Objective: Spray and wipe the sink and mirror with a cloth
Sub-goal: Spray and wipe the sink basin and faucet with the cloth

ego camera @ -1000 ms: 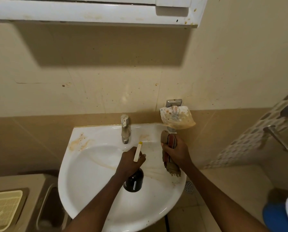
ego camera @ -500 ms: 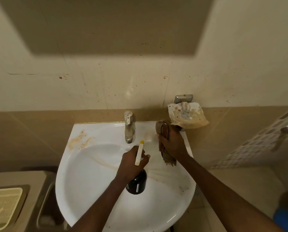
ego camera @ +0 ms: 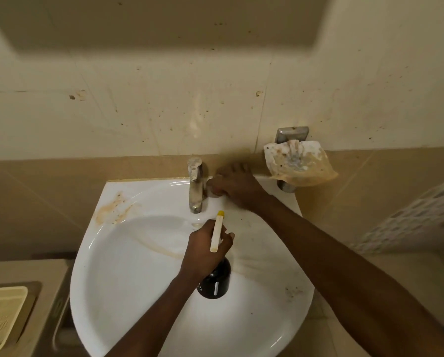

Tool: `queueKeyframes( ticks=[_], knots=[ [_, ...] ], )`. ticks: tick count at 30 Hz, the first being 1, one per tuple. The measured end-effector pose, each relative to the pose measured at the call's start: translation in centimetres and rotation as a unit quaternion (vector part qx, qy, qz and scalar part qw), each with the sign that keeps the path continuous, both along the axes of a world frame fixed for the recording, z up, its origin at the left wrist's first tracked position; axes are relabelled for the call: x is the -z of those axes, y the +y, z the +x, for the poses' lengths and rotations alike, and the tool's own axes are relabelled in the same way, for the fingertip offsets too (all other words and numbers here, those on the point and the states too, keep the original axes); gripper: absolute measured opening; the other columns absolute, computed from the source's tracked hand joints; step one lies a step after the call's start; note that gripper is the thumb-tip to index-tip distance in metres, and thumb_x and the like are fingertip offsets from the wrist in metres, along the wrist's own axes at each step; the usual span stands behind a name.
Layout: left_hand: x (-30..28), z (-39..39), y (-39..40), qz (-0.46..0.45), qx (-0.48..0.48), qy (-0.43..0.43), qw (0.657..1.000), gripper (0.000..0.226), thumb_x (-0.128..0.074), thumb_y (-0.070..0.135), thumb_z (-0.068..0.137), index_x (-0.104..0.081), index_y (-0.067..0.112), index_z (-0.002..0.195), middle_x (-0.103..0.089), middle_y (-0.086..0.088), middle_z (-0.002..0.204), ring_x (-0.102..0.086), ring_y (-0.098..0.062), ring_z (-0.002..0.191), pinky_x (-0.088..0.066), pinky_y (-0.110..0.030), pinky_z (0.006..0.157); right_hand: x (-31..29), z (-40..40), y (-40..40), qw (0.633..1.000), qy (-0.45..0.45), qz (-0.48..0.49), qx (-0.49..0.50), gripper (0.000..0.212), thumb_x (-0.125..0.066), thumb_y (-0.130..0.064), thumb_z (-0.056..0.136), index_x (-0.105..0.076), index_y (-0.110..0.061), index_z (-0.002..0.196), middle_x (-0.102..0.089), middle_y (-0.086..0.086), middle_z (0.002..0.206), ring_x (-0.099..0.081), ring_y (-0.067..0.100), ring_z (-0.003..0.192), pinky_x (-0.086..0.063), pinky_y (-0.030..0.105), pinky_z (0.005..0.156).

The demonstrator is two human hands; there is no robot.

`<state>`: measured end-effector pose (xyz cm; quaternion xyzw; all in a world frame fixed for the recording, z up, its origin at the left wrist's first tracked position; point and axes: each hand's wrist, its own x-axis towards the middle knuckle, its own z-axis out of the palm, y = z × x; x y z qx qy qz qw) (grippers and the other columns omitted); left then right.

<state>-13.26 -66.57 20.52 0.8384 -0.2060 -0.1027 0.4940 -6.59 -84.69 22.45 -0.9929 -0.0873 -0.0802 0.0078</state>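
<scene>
The white sink (ego camera: 143,292) fills the lower middle of the head view, with brown stains at its back left corner (ego camera: 112,210) and faint streaks in the bowl. My left hand (ego camera: 205,251) hangs over the bowl, gripping a dark spray bottle (ego camera: 214,282) whose white nozzle with a yellow tip (ego camera: 217,230) points toward the tap. On the sink's back rim, just right of the tap, my right hand (ego camera: 237,188) presses down. The cloth is almost wholly hidden beneath it. The mirror is out of view.
A dull metal tap (ego camera: 195,186) stands at the back centre of the sink. A wall-mounted soap holder with a stained wrapper (ego camera: 297,163) sticks out at the right. A beige unit with a yellow tray (ego camera: 4,313) sits lower left. Spotted wall tiles rise behind.
My right hand has slid with the cloth from the sink's right side up to the back rim beside the tap. The left hand and bottle have stayed over the bowl. The view has tilted down.
</scene>
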Motion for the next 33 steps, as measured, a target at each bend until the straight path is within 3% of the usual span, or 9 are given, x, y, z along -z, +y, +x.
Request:
queueKeyframes(
  ticks=[3, 6, 12, 16, 19, 21, 25, 28, 33],
  knots=[
    [0.1, 0.1, 0.2, -0.014, -0.001, -0.005, 1.0, 0.017, -0.068, 0.026, 0.085, -0.059, 0.012, 0.084, -0.067, -0.002, 0.072, -0.062, -0.012, 0.071, -0.045, -0.013, 0.062, -0.7, 0.6, -0.1, 0.994, 0.067, 0.023, -0.087, 0.045, -0.048, 0.003, 0.088, -0.061, -0.028, 0.117, -0.053, 0.005, 0.129, -0.046, 0.032, 0.112, -0.033, 0.042, 0.089],
    [-0.1, 0.1, 0.7, -0.017, -0.006, 0.001, 1.0, 0.016, -0.068, 0.022, 0.086, -0.059, 0.009, 0.083, -0.067, -0.009, 0.073, -0.061, -0.015, 0.07, -0.045, -0.016, 0.062, -0.2, -2.1, -2.5, 0.983, 0.081, 0.045, -0.16, 0.031, -0.055, 0.0, 0.085, -0.062, -0.026, 0.101, -0.061, 0.003, 0.116, -0.055, 0.031, 0.105, -0.044, 0.045, 0.079],
    [-0.7, 0.2, 1.2, -0.01, 0.001, 0.015, 1.0, 0.013, -0.069, 0.024, 0.085, -0.058, 0.017, 0.085, -0.067, 0.001, 0.074, -0.061, -0.002, 0.075, -0.044, -0.006, 0.063, 0.3, -8.0, -5.4, 0.985, 0.11, 0.059, -0.115, 0.043, -0.059, -0.001, 0.087, -0.059, -0.03, 0.119, -0.053, 0.001, 0.133, -0.05, 0.03, 0.112, -0.047, 0.047, 0.08],
    [-0.6, 0.3, 1.1, -0.01, 0.007, 0.011, 1.0, 0.013, -0.071, 0.02, 0.084, -0.058, 0.017, 0.086, -0.066, 0.008, 0.075, -0.061, 0.001, 0.076, -0.043, -0.004, 0.064, 0.0, -2.2, -1.7, 0.992, 0.049, 0.1, -0.054, 0.048, -0.059, 0.001, 0.086, -0.056, -0.023, 0.128, -0.052, 0.011, 0.131, -0.045, 0.036, 0.118, -0.041, 0.048, 0.094],
    [-0.4, 0.5, 1.2, -0.006, 0.015, 0.007, 1.0, 0.013, -0.071, 0.021, 0.084, -0.06, 0.015, 0.086, -0.067, 0.005, 0.076, -0.062, -0.004, 0.077, -0.044, -0.006, 0.065, -0.4, 1.1, 0.8, 0.991, 0.095, 0.092, -0.014, 0.054, -0.05, 0.006, 0.087, -0.05, -0.017, 0.135, -0.044, 0.014, 0.14, -0.035, 0.039, 0.128, -0.03, 0.049, 0.105],
    [-0.2, 0.8, 1.2, 0.008, 0.016, 0.0, 1.0, 0.013, -0.071, 0.022, 0.084, -0.06, 0.015, 0.085, -0.066, 0.007, 0.075, -0.062, -0.003, 0.076, -0.044, -0.007, 0.064, -0.2, -0.1, -0.6, 0.991, 0.073, 0.085, -0.072, 0.043, -0.056, 0.0, 0.085, -0.058, -0.013, 0.126, -0.053, 0.014, 0.132, -0.044, 0.034, 0.122, -0.034, 0.047, 0.102],
    [-0.7, 1.1, 0.9, 0.019, 0.014, 0.004, 1.0, 0.015, -0.071, 0.022, 0.083, -0.057, 0.017, 0.083, -0.062, 0.011, 0.07, -0.061, -0.002, 0.065, -0.042, -0.005, 0.062, 0.0, -5.7, -5.1, 0.976, 0.049, 0.177, -0.118, 0.019, -0.056, -0.015, 0.091, -0.068, -0.014, 0.105, -0.065, 0.007, 0.109, -0.056, 0.02, 0.105, -0.046, 0.038, 0.092],
    [-1.1, 1.1, 0.5, 0.033, 0.026, -0.013, 0.999, 0.016, -0.07, 0.024, 0.084, -0.055, 0.02, 0.084, -0.059, 0.014, 0.07, -0.059, -0.004, 0.064, -0.042, -0.005, 0.062, 0.9, -5.5, -5.0, 0.986, 0.047, 0.131, -0.087, 0.022, -0.06, -0.01, 0.088, -0.067, -0.018, 0.107, -0.063, 0.006, 0.109, -0.056, 0.024, 0.105, -0.046, 0.042, 0.089],
    [-1.5, 1.5, 0.0, 0.048, 0.018, -0.013, 0.999, 0.015, -0.068, 0.024, 0.086, -0.055, 0.019, 0.082, -0.06, 0.009, 0.071, -0.057, -0.003, 0.063, -0.041, -0.005, 0.06, -0.3, -1.5, -1.9, 0.996, 0.025, 0.088, -0.01, 0.033, -0.062, 0.0, 0.082, -0.067, -0.012, 0.112, -0.06, 0.017, 0.12, -0.051, 0.039, 0.113, -0.038, 0.045, 0.095]
  ],
)
